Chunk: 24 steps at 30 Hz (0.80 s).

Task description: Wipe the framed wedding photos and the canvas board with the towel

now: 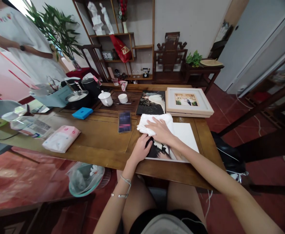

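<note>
A white cloth (144, 119) lies in folds over the far left part of a photo board (186, 135), which sits along the near edge of the table (100, 130), towards its near right corner. The right hand (160, 130) is laid on the cloth, fingers spread, not clenched. The left hand (141, 148) rests over the board's left side, fingers loosely bent; whether they grip the edge I cannot tell.

The cloth looks soft and light, easy to bunch, best held under a flat palm or by a fold. The board seems thin, stiff and fairly light, perhaps slippery on its face; its side edges offer the safest hold, sparing the picture.

Near the table's far right corner are 2 more pictures: a dark photo (152, 101) and a framed photo (186, 100), probably heavier, to be taken by 2 opposite sides.
</note>
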{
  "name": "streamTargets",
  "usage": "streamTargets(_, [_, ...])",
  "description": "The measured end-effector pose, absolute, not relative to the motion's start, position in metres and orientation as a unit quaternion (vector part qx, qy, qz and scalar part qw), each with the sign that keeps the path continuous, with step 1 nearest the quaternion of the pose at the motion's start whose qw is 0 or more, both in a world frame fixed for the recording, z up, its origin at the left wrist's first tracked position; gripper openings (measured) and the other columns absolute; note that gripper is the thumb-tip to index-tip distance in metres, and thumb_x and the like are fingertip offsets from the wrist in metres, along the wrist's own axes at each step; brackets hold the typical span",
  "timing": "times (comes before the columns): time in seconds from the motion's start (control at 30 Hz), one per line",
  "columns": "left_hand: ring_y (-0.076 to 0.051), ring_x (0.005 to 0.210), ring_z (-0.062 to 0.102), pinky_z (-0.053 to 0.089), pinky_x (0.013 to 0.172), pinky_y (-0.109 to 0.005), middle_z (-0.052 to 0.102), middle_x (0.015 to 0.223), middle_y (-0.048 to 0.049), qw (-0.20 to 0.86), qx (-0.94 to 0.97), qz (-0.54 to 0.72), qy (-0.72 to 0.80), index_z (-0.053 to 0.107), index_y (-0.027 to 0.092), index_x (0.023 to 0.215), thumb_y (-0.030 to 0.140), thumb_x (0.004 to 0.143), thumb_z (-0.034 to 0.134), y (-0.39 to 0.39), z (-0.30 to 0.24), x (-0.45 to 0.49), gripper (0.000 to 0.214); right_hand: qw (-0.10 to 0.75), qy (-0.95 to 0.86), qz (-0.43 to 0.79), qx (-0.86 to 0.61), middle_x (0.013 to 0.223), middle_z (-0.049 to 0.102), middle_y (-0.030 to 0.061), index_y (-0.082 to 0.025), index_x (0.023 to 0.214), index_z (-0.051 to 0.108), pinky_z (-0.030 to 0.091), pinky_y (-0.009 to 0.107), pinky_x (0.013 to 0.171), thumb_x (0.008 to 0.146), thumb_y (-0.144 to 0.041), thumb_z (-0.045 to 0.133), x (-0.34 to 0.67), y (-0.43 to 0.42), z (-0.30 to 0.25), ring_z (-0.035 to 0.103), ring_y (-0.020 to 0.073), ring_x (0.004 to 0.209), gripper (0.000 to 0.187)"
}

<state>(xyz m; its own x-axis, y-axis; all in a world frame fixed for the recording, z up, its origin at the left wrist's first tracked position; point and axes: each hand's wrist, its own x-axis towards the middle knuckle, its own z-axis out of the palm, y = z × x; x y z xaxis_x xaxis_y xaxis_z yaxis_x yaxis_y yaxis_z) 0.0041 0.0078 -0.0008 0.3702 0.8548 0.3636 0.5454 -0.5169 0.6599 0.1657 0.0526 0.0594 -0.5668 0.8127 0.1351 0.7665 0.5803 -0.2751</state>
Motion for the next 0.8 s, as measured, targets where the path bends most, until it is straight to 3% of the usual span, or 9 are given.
streamTargets(0.13, [-0.029,0.128,0.053,0.041,0.11,-0.048,0.058,0.134,-0.0153,0.231,0.798,0.352,0.431,0.06,0.016,0.125,0.022,0.094,0.047,0.008,-0.001,0.004,0.034,0.12,-0.881,0.075,-0.451,0.153,0.04,0.0054,-0.02,0.139,0.051,0.02,0.054,0.115,0.068,-0.003,0.051,0.19,0.038,0.052,0.024,0.0296,0.145,0.074])
streamTargets(0.33, [-0.024,0.14,0.041,0.031,0.118,-0.047,0.047,0.149,-0.0125,0.249,0.799,0.358,0.414,0.051,0.019,0.138,0.023,0.096,0.043,0.008,-0.005,0.002,0.043,0.145,-0.839,0.022,-0.524,0.15,0.045,0.0071,-0.019,0.136,0.054,0.025,0.054,0.114,0.073,-0.008,0.052,0.271,0.01,0.036,0.027,0.0293,0.144,0.064])
streamTargets(0.57, [-0.024,0.14,0.041,0.032,0.118,-0.048,0.047,0.149,-0.0112,0.257,0.792,0.364,0.417,0.052,0.02,0.138,0.024,0.097,0.043,0.008,-0.005,0.003,0.042,0.134,-0.794,-0.025,-0.592,0.147,0.048,0.0087,-0.019,0.132,0.058,0.027,0.06,0.111,0.069,-0.008,0.051,0.283,-0.016,0.034,0.03,0.0355,0.142,0.064])
streamTargets(0.8, [-0.024,0.137,0.046,0.037,0.116,-0.044,0.049,0.148,-0.0098,0.268,0.789,0.377,0.404,0.058,0.021,0.133,0.024,0.099,0.036,0.011,-0.005,0.002,0.04,0.077,-0.91,0.074,-0.401,0.156,0.034,0.005,-0.021,0.142,0.048,0.014,0.06,0.116,0.058,-0.002,0.054,0.217,-0.066,0.05,0.014,0.0327,0.148,0.086])
